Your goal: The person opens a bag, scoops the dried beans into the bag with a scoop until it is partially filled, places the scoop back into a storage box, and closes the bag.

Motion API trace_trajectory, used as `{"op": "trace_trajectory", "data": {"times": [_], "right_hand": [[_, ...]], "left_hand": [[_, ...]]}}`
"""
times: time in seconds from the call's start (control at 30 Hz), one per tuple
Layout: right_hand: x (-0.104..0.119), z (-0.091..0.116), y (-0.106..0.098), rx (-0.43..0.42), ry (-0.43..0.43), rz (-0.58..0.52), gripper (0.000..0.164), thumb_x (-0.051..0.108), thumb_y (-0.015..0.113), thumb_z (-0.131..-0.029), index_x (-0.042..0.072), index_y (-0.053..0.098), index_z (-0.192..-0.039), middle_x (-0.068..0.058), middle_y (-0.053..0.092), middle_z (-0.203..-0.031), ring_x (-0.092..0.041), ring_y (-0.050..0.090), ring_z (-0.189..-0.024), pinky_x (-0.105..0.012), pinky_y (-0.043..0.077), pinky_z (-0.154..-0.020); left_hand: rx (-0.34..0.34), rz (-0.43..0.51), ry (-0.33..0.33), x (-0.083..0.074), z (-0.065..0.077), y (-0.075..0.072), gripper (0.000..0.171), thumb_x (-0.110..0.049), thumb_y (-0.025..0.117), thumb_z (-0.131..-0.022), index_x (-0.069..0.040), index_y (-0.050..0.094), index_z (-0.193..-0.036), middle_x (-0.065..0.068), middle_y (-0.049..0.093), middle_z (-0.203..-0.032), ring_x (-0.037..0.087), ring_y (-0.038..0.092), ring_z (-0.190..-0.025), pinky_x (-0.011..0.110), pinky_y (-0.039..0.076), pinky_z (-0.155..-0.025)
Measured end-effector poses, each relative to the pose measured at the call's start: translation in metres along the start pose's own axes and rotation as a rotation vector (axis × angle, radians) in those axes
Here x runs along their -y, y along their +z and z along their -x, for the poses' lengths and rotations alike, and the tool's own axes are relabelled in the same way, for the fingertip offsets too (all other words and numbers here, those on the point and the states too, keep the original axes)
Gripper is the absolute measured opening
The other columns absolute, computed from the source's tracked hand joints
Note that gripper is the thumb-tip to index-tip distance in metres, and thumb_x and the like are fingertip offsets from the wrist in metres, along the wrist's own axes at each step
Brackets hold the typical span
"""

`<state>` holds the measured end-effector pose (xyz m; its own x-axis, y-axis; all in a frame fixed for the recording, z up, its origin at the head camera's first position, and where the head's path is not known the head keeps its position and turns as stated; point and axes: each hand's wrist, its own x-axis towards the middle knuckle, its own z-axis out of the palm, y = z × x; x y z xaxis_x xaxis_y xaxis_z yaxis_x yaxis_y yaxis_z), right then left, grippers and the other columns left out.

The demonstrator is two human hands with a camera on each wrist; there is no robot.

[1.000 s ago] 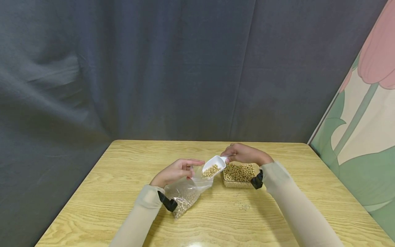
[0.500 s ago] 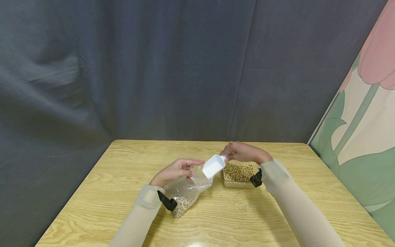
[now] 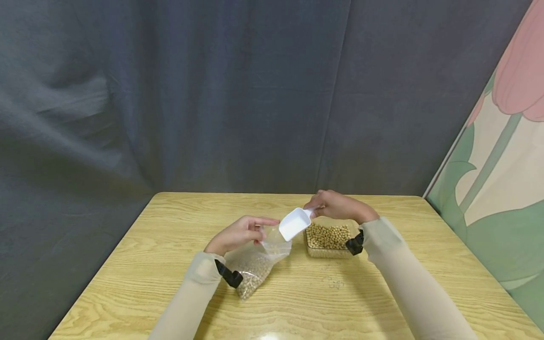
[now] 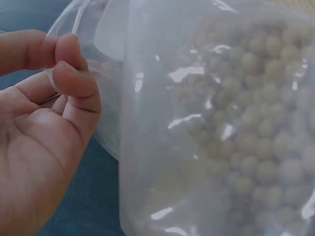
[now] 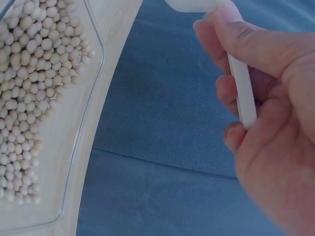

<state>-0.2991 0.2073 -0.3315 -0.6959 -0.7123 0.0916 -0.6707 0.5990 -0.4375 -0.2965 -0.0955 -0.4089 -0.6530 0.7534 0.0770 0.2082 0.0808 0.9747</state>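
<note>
My left hand [image 3: 240,233] pinches the rim of a clear plastic bag [image 3: 255,264] between thumb and fingers. Pale round soybeans [image 4: 261,142] fill the lower part of the bag, seen through its wall in the left wrist view. With my right hand [image 3: 340,208] I grip the handle of a white scoop [image 3: 295,224], fingers curled round it in the right wrist view. The scoop's bowl tilts down to the left over the bag's mouth, and no beans show in it. Beside the bag, below my right hand, stands a clear box [image 3: 327,253] of soybeans.
The wooden table [image 3: 170,264] carries the bag and the box. A dark curtain [image 3: 238,104] hangs behind its far edge. On the right is a panel with a painted flower [image 3: 501,156]. Faint small marks [image 3: 333,283] lie on the table in front of the box.
The beans lying in the scoop a second ago have left it. The scoop has tipped further and risen slightly with my right hand. My left hand keeps its hold on the bag.
</note>
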Motion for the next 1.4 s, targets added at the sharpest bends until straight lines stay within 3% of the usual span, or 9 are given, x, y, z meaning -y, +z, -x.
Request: {"op": "trace_trajectory", "data": {"times": [0.13, 0.27, 0.43, 0.5, 0.67, 0.83, 1.13, 1.4], "right_hand": [[-0.001, 0.002, -0.002, 0.003, 0.028, -0.021, 0.028, 0.014, 0.064, -0.090, 0.005, 0.071, -0.115, -0.011, 0.070, -0.112, -0.018, 0.057, -0.093, -0.037, 0.050, -0.079], [-0.002, 0.006, -0.005, 0.002, 0.073, -0.023, 0.029, 0.014, 0.064, -0.090, 0.005, 0.070, -0.117, -0.011, 0.069, -0.115, -0.021, 0.057, -0.097, -0.040, 0.050, -0.083], [-0.005, 0.012, -0.007, -0.043, 0.064, 0.010, 0.028, 0.011, 0.064, -0.089, 0.002, 0.070, -0.116, -0.014, 0.069, -0.117, -0.030, 0.059, -0.105, -0.049, 0.048, -0.090], [-0.007, 0.015, -0.007, -0.063, 0.054, 0.019, 0.028, 0.010, 0.065, -0.088, 0.001, 0.070, -0.114, -0.015, 0.069, -0.116, -0.031, 0.060, -0.104, -0.047, 0.049, -0.089], [-0.013, 0.023, -0.011, -0.114, 0.040, 0.063, 0.029, 0.010, 0.067, -0.086, 0.000, 0.070, -0.114, -0.015, 0.070, -0.112, -0.025, 0.059, -0.096, -0.035, 0.050, -0.078], [-0.020, 0.036, -0.017, -0.130, 0.071, 0.125, 0.028, 0.009, 0.069, -0.086, 0.000, 0.071, -0.112, -0.014, 0.071, -0.109, -0.024, 0.058, -0.093, -0.036, 0.049, -0.075], [-0.033, 0.057, -0.024, -0.093, 0.133, 0.196, 0.023, 0.005, 0.071, -0.082, 0.000, 0.074, -0.105, -0.015, 0.072, -0.102, -0.029, 0.065, -0.091, -0.040, 0.054, -0.074], [-0.041, 0.072, -0.029, -0.094, 0.117, 0.225, 0.024, 0.003, 0.073, -0.080, -0.001, 0.073, -0.103, -0.017, 0.072, -0.101, -0.030, 0.068, -0.088, -0.038, 0.056, -0.069]], "left_hand": [[0.010, 0.013, -0.016, -0.002, 0.000, -0.003, 0.047, 0.007, 0.047, -0.089, 0.007, 0.050, -0.136, 0.016, 0.064, -0.085, 0.006, 0.050, -0.061, 0.023, 0.045, -0.060], [0.028, 0.023, -0.026, -0.005, 0.000, -0.005, 0.048, 0.007, 0.046, -0.089, 0.008, 0.049, -0.136, -0.001, 0.057, -0.066, 0.006, 0.047, -0.058, 0.023, 0.044, -0.059], [0.022, 0.047, -0.018, -0.006, 0.001, -0.006, 0.046, 0.006, 0.047, -0.089, 0.006, 0.051, -0.135, 0.012, 0.063, -0.087, 0.005, 0.046, -0.058, 0.020, 0.044, -0.059], [0.022, 0.054, -0.009, -0.005, 0.003, -0.006, 0.047, 0.006, 0.047, -0.089, 0.006, 0.051, -0.135, 0.015, 0.063, -0.094, 0.005, 0.046, -0.059, 0.020, 0.044, -0.060], [0.018, 0.050, -0.014, 0.000, 0.005, -0.005, 0.048, 0.005, 0.046, -0.090, 0.002, 0.051, -0.137, 0.014, 0.065, -0.090, 0.010, 0.042, -0.059, 0.022, 0.044, -0.061], [0.011, 0.053, -0.022, 0.002, 0.005, -0.004, 0.047, 0.005, 0.044, -0.092, -0.004, 0.052, -0.138, 0.026, 0.058, -0.114, 0.021, 0.035, -0.060, 0.023, 0.043, -0.062], [0.009, 0.063, -0.015, 0.004, 0.006, -0.004, 0.049, 0.006, 0.045, -0.091, -0.003, 0.051, -0.138, 0.014, 0.066, -0.090, 0.008, 0.048, -0.062, 0.024, 0.045, -0.063], [0.037, 0.092, 0.005, 0.006, 0.007, -0.005, 0.049, 0.005, 0.046, -0.091, 0.001, 0.047, -0.140, 0.007, 0.067, -0.087, 0.008, 0.046, -0.060, 0.024, 0.045, -0.063]]}}
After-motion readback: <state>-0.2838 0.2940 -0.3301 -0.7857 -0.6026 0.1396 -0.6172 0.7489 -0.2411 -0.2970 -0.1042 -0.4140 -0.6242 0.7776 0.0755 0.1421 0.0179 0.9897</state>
